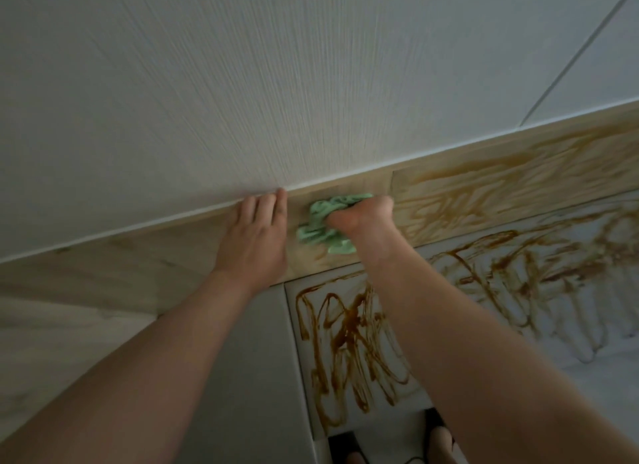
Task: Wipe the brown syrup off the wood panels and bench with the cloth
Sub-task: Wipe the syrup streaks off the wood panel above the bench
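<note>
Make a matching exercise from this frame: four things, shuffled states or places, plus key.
Things:
1. left hand
2. right hand
3. cloth
4. bench

States or places:
a. green, bunched against the wood panel
b. flat on the wood panel, fingers straight
c. streaked with brown syrup squiggles
d. curled round the cloth

Pairs: 1-b, 2-d, 3-a, 4-c
</note>
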Action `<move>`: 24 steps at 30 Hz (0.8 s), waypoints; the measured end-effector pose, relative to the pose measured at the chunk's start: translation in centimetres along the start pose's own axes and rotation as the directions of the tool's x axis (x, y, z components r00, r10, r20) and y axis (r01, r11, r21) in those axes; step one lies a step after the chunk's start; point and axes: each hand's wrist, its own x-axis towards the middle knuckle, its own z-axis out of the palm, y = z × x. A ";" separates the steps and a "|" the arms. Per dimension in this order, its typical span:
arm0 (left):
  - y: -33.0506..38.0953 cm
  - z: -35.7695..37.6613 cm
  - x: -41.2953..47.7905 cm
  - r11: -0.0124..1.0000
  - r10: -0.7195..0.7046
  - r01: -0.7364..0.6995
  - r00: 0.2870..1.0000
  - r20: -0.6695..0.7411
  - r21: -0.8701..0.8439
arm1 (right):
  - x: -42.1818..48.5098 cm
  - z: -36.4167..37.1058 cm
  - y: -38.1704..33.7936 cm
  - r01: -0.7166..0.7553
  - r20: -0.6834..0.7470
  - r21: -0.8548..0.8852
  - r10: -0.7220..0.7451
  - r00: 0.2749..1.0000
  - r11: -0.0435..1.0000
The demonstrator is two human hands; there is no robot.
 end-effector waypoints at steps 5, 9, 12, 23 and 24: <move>-0.5 3.5 -0.1 1.000 0.026 -0.026 0.992 -0.124 0.000 | 2.0 -2.4 -2.8 0.308 -0.175 -0.256 -0.358 0.917 0.916; 0.1 7.2 0.6 0.999 -0.032 0.031 0.943 -0.330 -0.009 | 7.3 -4.9 -0.6 0.192 -0.132 -0.135 -0.209 0.969 0.972; 0.2 8.9 1.9 0.997 -0.054 0.070 0.879 -0.474 0.016 | 10.8 -6.5 4.0 0.078 -0.072 -0.069 -0.083 0.994 0.995; 0.2 10.7 3.3 0.997 -0.039 0.073 0.795 -0.605 0.032 | 14.8 -9.2 -2.3 0.137 -0.189 -0.080 -0.150 0.971 0.987; 0.1 10.9 3.3 0.997 -0.034 0.067 0.790 -0.612 0.031 | 16.0 -10.0 -0.7 0.132 -0.186 -0.058 -0.140 0.972 0.990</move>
